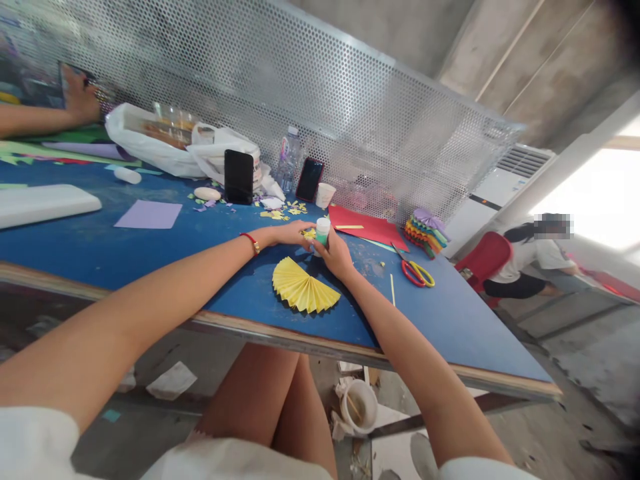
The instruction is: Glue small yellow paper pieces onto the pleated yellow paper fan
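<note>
A yellow pleated paper fan [303, 287] lies half open on the blue table [125, 250], just in front of my hands. My right hand [335, 257] is wrapped round a small white glue bottle [322, 231] with a green band, held upright. My left hand [293, 233] rests on the table beside the bottle, its fingers pinched on a small yellow paper piece [309, 234]. A red bracelet [251, 243] is on my left wrist.
Red-and-yellow scissors [417, 272], red paper [369, 227], a stack of coloured fans [425, 231], a purple sheet [148, 215], two phones [239, 177], a water bottle [289, 158], a paper cup [325, 195], plastic bags [165, 147]. Another person's hand [77, 97] at far left; a seated person [525, 260] at right.
</note>
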Demonstrator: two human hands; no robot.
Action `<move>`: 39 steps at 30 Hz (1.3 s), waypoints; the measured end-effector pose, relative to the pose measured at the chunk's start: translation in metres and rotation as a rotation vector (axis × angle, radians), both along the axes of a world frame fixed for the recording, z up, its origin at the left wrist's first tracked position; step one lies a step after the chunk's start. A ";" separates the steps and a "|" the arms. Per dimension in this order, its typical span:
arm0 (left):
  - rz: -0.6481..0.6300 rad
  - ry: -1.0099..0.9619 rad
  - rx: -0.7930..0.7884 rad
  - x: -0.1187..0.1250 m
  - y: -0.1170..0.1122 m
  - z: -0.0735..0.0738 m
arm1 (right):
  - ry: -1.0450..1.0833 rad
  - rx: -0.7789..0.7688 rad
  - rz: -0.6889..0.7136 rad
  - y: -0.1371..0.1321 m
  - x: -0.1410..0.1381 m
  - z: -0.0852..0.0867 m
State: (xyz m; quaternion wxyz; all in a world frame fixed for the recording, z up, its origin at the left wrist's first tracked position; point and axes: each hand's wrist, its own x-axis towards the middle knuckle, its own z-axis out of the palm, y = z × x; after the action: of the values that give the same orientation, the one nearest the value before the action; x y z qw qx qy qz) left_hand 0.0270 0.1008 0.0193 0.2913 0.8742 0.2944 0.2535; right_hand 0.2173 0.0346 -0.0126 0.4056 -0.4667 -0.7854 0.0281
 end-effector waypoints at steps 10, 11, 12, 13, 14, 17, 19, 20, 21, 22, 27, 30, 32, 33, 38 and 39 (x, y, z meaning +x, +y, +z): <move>0.086 0.076 0.020 -0.002 0.003 -0.004 | 0.202 0.111 -0.052 -0.004 0.004 0.004; 0.072 0.076 0.020 -0.002 0.004 -0.003 | 0.238 0.130 -0.070 -0.005 0.005 0.005; 0.055 0.074 0.018 -0.001 0.004 -0.003 | 0.271 0.149 -0.086 -0.005 0.005 0.006; 0.038 0.070 0.016 0.000 0.004 -0.002 | 0.298 0.167 -0.098 -0.006 0.005 0.007; 0.021 0.064 0.013 0.002 0.004 -0.002 | 0.318 0.182 -0.106 -0.006 0.006 0.007; -0.015 0.038 0.005 0.008 0.003 -0.001 | 0.343 0.206 -0.112 -0.008 0.005 0.008; -0.023 0.014 -0.003 0.011 0.001 -0.001 | 0.341 0.210 -0.113 -0.009 0.004 0.007; -0.023 0.002 -0.011 0.012 -0.001 -0.002 | 0.336 0.210 -0.112 -0.010 0.004 0.007; -0.020 -0.010 -0.020 0.013 -0.003 -0.002 | 0.330 0.211 -0.111 -0.011 0.003 0.007; -0.015 -0.022 -0.030 0.013 -0.005 -0.002 | 0.321 0.211 -0.109 -0.011 0.003 0.007; 0.025 -0.083 -0.066 0.017 -0.017 0.002 | 0.278 0.217 -0.114 -0.013 0.002 0.009; 0.027 -0.095 -0.069 0.018 -0.022 0.005 | 0.277 0.227 -0.139 -0.013 0.003 0.010; 0.028 -0.097 -0.067 0.019 -0.024 0.006 | 0.282 0.232 -0.158 -0.013 0.003 0.010; 0.030 -0.096 -0.068 0.019 -0.024 0.007 | 0.284 0.233 -0.165 -0.013 0.003 0.010; 0.060 -0.105 -0.094 0.022 -0.022 0.007 | 0.297 0.230 -0.196 -0.012 0.005 0.010; 0.067 -0.110 -0.102 0.023 -0.022 0.007 | 0.301 0.230 -0.202 -0.012 0.005 0.010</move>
State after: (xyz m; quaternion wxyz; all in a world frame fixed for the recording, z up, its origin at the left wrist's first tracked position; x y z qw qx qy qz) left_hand 0.0495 0.0787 0.0264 0.3425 0.8326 0.3195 0.2955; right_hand 0.2223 0.0225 -0.0028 0.5698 -0.4841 -0.6632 -0.0333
